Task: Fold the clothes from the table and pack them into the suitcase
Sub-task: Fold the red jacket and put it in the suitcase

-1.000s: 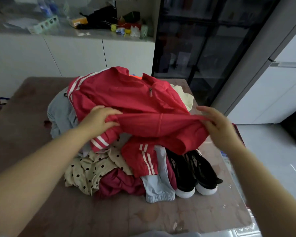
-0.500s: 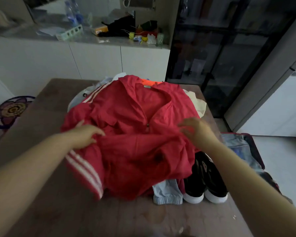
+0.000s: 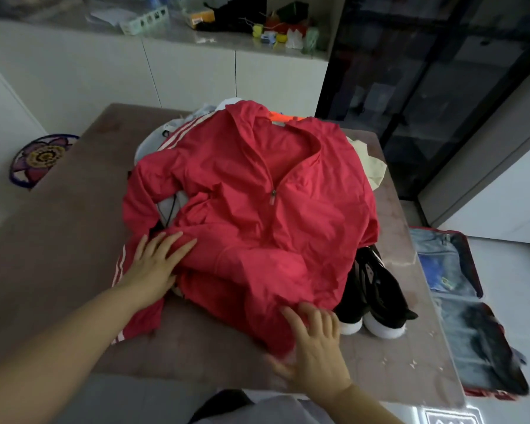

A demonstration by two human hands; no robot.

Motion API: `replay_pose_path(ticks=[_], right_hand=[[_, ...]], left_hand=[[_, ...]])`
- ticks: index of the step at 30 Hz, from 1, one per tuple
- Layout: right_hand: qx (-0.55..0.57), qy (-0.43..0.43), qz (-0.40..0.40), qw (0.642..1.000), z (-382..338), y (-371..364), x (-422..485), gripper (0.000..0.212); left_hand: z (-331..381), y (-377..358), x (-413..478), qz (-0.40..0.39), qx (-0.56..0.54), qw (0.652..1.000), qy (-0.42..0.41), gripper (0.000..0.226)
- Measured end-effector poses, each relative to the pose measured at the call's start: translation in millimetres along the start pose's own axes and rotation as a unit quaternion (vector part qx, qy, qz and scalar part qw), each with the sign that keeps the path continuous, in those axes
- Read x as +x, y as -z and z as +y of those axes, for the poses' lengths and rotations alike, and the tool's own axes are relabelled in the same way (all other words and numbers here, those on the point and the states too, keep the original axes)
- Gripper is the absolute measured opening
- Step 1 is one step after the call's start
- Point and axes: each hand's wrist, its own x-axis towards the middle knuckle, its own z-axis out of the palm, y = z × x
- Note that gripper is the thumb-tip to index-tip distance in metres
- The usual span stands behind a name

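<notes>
While red jacket (image 3: 257,209) is lying zip-up over clothes pile (image 3: 371,166) on counter (image 3: 58,240), left hand (image 3: 153,267) and right hand (image 3: 315,347) are pressing it, fingers (image 3: 178,243) spread; smoothing before folding sleeves (image 3: 135,209) inward seems advisable; suitcase (image 3: 471,264) is lying open beside.

Dim, flat indoor light leaves the whole view murky, and shadows are weak and soft. It is brightest to the right of the right hand's (image 3: 315,353) fingers (image 3: 314,322), where the surface (image 3: 410,347) carries a pale sheen and the floor (image 3: 502,261) looks washed out. That hand's thumb side is smeared by motion blur. Beyond the fingers, the cabinet (image 3: 190,78) lines bow with wide-angle distortion.
</notes>
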Motion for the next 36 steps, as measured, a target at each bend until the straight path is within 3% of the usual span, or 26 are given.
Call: replay_pose_path(ticks=[2,3,5,7,10,12,14,16,18,20,23,25,27,29,36], right_hand=[[-0.065,-0.066,-0.100,0.991,1,-11,-1,0.096],[-0.079,-0.095,-0.128,0.984,1,-15,3,0.100],[-0.058,-0.128,-0.145,0.979,0,-15,12,0.083],[0.057,-0.161,-0.103,0.980,0,-2,21,0.052],[0.250,-0.251,-0.047,0.934,11,33,33,0.055],[0.284,-0.212,0.042,0.934,21,60,42,0.059],[0.301,-0.153,0.066,0.939,29,78,51,0.060],[0.312,-0.117,-0.022,0.943,32,77,52,0.059],[0.239,-0.057,-0.110,0.963,30,56,45,0.048],[0.136,-0.011,-0.170,0.976,20,27,32,0.043],[0.097,-0.019,-0.201,0.975,11,-3,11,0.041],[0.147,-0.056,-0.199,0.967,11,0,4,0.036],[0.191,-0.096,-0.166,0.963,15,11,4,0.039],[0.210,-0.125,-0.102,0.964,16,25,10,0.052],[0.206,-0.230,0.017,0.951,46,47,50,0.027]], left_hand=[[13,2,8,-0.039,-0.001,0.997,0.061,0.096],[17,4,13,-0.038,0.007,0.996,0.079,0.093],[22,12,23,-0.016,0.008,0.996,0.089,0.090],[19,24,29,0.052,-0.048,0.994,0.079,0.079],[6,46,33,0.137,-0.136,0.981,0.034,0.066],[-3,66,32,0.149,-0.244,0.958,0.016,0.060],[-17,81,28,0.117,-0.290,0.950,0.000,0.055],[-36,83,21,0.056,-0.260,0.961,-0.070,0.049],[-52,69,16,-0.035,-0.182,0.976,-0.113,0.042],[-58,49,9,-0.139,-0.084,0.981,-0.102,0.045],[-50,25,4,-0.217,0.010,0.973,-0.079,0.046],[-38,35,14,-0.182,0.037,0.981,-0.059,0.039],[-24,55,31,-0.061,-0.002,0.996,-0.064,0.033],[-4,74,52,0.058,-0.096,0.989,-0.095,0.032],[125,82,87,0.045,-0.186,0.945,-0.265,0.052]])
